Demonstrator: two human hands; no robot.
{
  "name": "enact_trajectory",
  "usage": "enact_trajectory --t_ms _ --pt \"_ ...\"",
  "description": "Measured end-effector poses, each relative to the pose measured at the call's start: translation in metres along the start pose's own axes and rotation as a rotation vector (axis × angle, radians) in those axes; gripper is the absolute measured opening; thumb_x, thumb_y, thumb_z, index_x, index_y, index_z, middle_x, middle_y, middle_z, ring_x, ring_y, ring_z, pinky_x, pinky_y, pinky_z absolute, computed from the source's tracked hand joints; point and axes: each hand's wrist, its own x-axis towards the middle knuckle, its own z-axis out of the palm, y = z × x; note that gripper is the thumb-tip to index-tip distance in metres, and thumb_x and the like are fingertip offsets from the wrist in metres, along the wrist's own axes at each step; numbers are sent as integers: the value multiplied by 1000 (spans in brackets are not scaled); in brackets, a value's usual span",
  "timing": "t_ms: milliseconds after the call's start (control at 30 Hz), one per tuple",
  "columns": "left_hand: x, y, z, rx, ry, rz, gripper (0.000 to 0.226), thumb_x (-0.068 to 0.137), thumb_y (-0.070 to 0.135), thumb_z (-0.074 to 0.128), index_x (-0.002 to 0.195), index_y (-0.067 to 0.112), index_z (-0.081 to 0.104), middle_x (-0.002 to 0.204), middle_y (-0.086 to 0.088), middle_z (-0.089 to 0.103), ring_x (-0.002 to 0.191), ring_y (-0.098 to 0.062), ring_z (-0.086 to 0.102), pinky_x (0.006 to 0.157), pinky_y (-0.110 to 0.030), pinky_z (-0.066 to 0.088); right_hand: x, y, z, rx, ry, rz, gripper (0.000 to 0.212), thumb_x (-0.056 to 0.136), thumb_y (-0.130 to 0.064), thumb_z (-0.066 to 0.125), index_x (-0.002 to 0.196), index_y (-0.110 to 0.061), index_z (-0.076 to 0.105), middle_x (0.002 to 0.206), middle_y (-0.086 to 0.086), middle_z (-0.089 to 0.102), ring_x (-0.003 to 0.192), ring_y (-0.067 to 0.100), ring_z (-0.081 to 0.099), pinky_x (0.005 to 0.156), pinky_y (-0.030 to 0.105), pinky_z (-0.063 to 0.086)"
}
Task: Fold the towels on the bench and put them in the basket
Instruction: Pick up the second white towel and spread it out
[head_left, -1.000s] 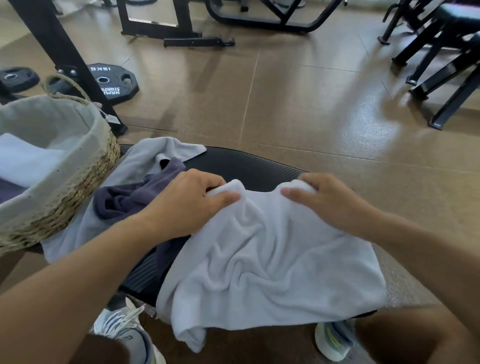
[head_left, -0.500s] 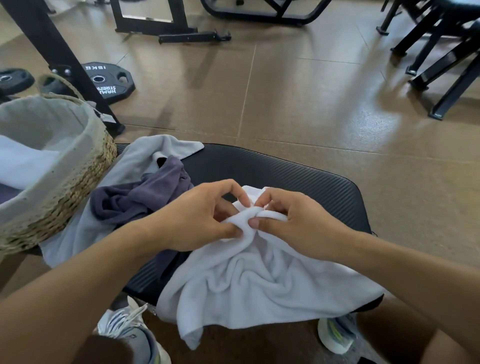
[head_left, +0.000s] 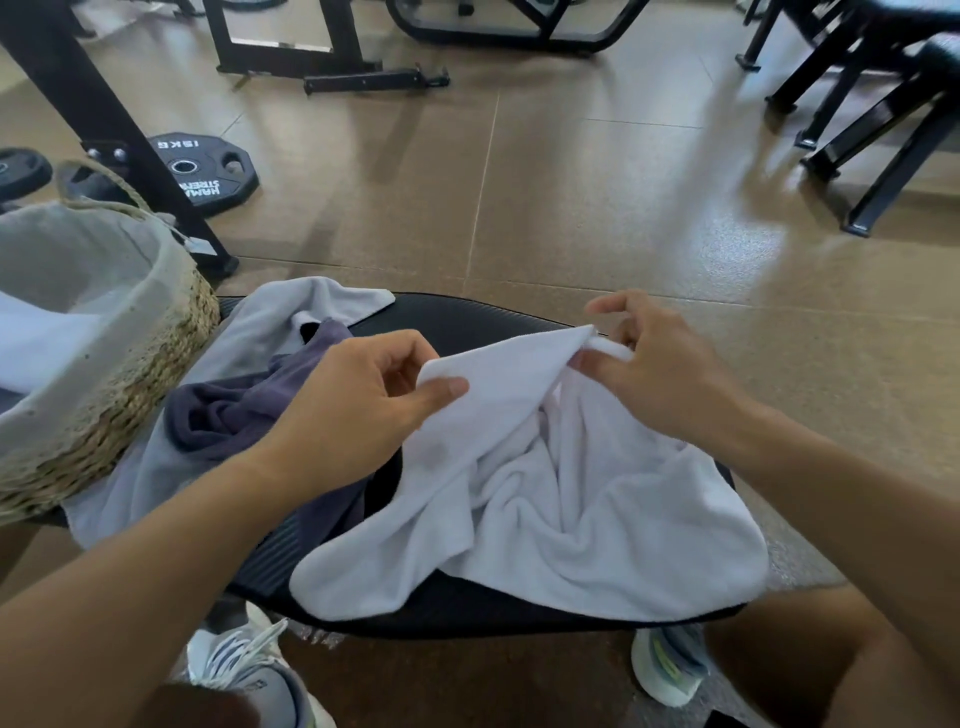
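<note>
Sitting at the far left of the black padded counter (head_left: 467, 322), a woven basket (head_left: 130, 384) with a grey cloth liner already holds a pale folded towel (head_left: 36, 343). Behind it on the tiled floor lie a black weight plate (head_left: 202, 174) marked 15KG and the slanted black post of a gym frame (head_left: 104, 119). Just right of the basket, a light grey towel (head_left: 260, 322) is spread over the counter with a crumpled dark purple towel (head_left: 244, 410) heaped on top of it, both unfolded. The left hand (head_left: 358, 415) reaches in over the purple towel and pinches one upper corner of a white towel (head_left: 571, 493) between thumb and curled fingers. The white towel lies rumpled across the right half of the counter, its near edge hanging over the front. The right hand (head_left: 649, 374) pinches the opposite upper corner between thumb and forefinger, the other fingers loosely raised; the edge between the two hands is lifted and drawn nearly straight. Two pale sneakers (head_left: 244, 670) show below the counter's front edge. More black gym frames (head_left: 872, 119) stand on the floor at the far right.
</note>
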Motion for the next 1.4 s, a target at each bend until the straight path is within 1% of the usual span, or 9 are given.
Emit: enact_trajectory --t_ms 100,333,533,700,767,1000,1133,1267,1400 --pt "-1 -2 5 47 75 3 33 91 42 69 71 16 63 64 -7 62 54 -4 47 56 -20 40 -2 4 -4 -109 -164 77 42 84 -42 77 116 -33 51 92 -18 62 90 10 59 82 37 49" --pt "-7 5 15 -23 128 34 51 98 46 54 62 11 51 55 -8 50 51 -16 50 55 -31 48 -7 6 -22 -455 -193 63 39 85 -55 69 68 -24 52 72 -5 58 76 25 58 67 39 50" --pt "-19 17 35 -114 196 5 36 95 45 61 69 20 66 57 1 61 55 -18 61 61 -38 52 -38 -23 -5 79 -181 -92 49 83 -46 78 123 -46 50 64 9 65 51 19 54 49 30 53" --pt "-26 19 43 -139 138 65 17 94 39 64 94 28 78 79 18 73 66 1 64 58 -20 52 -56 -38 1 339 -383 -210 5 97 -36 63 100 -37 65 81 5 73 71 24 67 57 41 59" --pt "-26 19 43 -151 144 68 12 94 32 67 99 29 77 84 19 74 71 1 66 60 -14 50 -54 -36 0 385 -447 -207 18 103 -19 51 104 -33 63 94 3 73 85 20 69 62 38 60" --pt "-24 17 42 -237 150 16 15 93 18 71 90 32 76 77 18 74 65 5 63 67 -19 55 -53 -31 -1 50 -249 -431 29 86 -11 76 105 -29 65 89 -20 67 74 -9 62 63 11 44" --pt "-23 20 41 -253 211 -5 15 92 20 71 85 33 75 74 17 74 64 3 63 66 -17 54 -49 -29 1 -11 -118 -488 9 84 -42 65 87 -34 64 88 -17 63 77 -2 59 67 21 45" --pt "-26 20 41 -270 210 -23 12 93 23 70 86 31 77 77 10 77 69 -3 68 66 -18 54 -50 -33 3 -77 -31 -566 24 90 -50 57 77 -30 53 94 -15 57 97 8 52 79 21 41" --pt "-28 22 43 -273 197 -33 11 93 24 69 91 26 79 77 8 77 64 -7 67 62 -18 54 -51 -35 3 20 -69 -455 19 86 -47 63 81 -32 53 72 -11 58 68 5 52 61 16 35"
